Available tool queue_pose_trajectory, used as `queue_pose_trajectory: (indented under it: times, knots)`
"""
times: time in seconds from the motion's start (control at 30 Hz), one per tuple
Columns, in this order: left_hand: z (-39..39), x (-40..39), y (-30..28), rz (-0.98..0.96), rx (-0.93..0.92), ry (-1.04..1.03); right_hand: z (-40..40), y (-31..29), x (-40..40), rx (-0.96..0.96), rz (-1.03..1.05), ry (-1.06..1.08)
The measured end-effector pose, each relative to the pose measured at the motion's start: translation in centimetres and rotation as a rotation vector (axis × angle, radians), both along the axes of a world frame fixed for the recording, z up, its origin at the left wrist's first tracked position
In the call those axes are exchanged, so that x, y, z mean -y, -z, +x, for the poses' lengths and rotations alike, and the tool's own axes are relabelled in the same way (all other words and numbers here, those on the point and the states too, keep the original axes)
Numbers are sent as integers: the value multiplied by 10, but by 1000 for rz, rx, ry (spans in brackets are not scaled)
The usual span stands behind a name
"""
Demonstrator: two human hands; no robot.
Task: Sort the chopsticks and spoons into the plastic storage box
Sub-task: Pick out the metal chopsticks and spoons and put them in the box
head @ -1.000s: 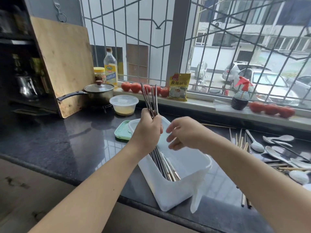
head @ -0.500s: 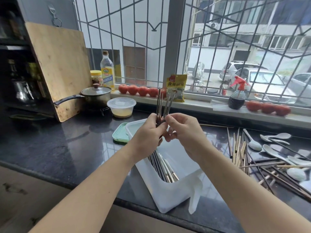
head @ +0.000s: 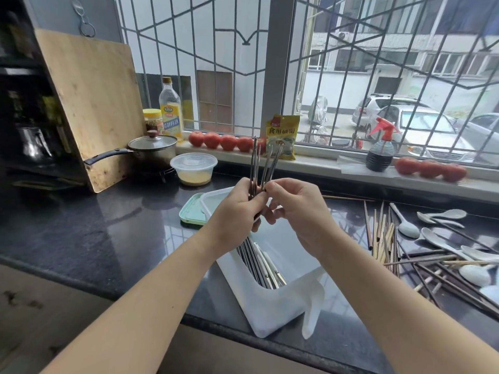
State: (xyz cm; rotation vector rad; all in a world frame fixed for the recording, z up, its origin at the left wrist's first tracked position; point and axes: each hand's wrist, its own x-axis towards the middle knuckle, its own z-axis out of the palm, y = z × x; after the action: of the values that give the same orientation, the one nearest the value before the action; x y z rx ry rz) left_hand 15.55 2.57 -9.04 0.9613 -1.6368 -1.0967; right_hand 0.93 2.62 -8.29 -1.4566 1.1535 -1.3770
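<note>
A white plastic storage box [head: 272, 314] sits on the dark counter in front of me, with several metal chopsticks lying along its left side. My left hand [head: 237, 211] grips a bundle of metal chopsticks [head: 258, 163] upright above the box's far end. My right hand [head: 294, 209] pinches the same bundle from the right, fingertips touching the sticks. A loose heap of wooden and dark chopsticks [head: 388, 238] and white ceramic spoons [head: 442, 238] lies on the counter to the right.
A green lid [head: 191, 211] lies just left of the box. Behind stand a clear tub [head: 194, 168], a lidded pan [head: 152, 149], an oil bottle [head: 170, 109] and a leaning cutting board [head: 91, 103]. Tomatoes [head: 220, 140], a packet [head: 282, 136] and a spray bottle [head: 379, 149] line the sill.
My right hand has come in from beside the box and closed its fingers on the bundle. The bundle has swung from leaning left to nearly upright, with its tips fanned.
</note>
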Motion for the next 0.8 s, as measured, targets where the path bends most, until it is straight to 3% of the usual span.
queue_pose_trajectory:
  times: [0.13, 0.23, 0.3, 0.37, 0.47, 0.57, 0.7, 0.73, 0.8]
  knots:
    - [1, 5, 2, 22, -19, -95, 0, 0, 0, -32, -1, 69]
    - [-4, 7, 4, 11, 5, -304, 0, -1, -1, -113, -47, 272]
    - [-9, 8, 7, -43, -25, -415, -3, -1, -3, -266, -144, 445]
    - [-10, 8, 10, -95, -32, -499, -5, -1, -2, -534, -204, 474]
    - [-10, 7, 10, -102, -52, -511, 4, 3, -1, -1159, 25, 237]
    - [-11, 7, 8, -91, -17, -477, 18, 4, 0, -1582, 192, -98]
    - [-10, 6, 6, -80, 27, -444, 32, 11, 13, -2232, 177, -578]
    - [-10, 6, 6, -77, 33, -436, 33, 15, 13, -2274, 185, -609]
    - [-9, 4, 6, -63, 49, -424, 31, 26, 16, -2139, 259, -552]
